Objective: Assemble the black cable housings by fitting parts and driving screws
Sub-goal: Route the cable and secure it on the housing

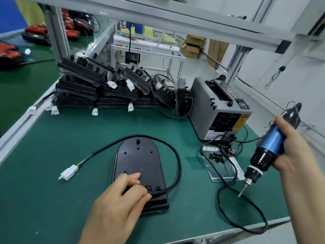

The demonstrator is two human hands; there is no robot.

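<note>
Currently: a white plastic connector [68, 172] lies left on the green bench mat [70, 138]. Its black cable [178, 164] loops round the flat, black, arch-shaped plastic housing [139, 159], mid-mat. The left hand [119, 199] rests on the housing's near end, fingers bent and bunched; whether they pinch anything is hidden. Loose black screws [217, 156] lie to the right. The right hand [288, 152] wraps the blue-and-black electric screwdriver [269, 147], bit clear of the work. Advice: seat a screw, hold the bit square to the hole, press the housing flat.
</note>
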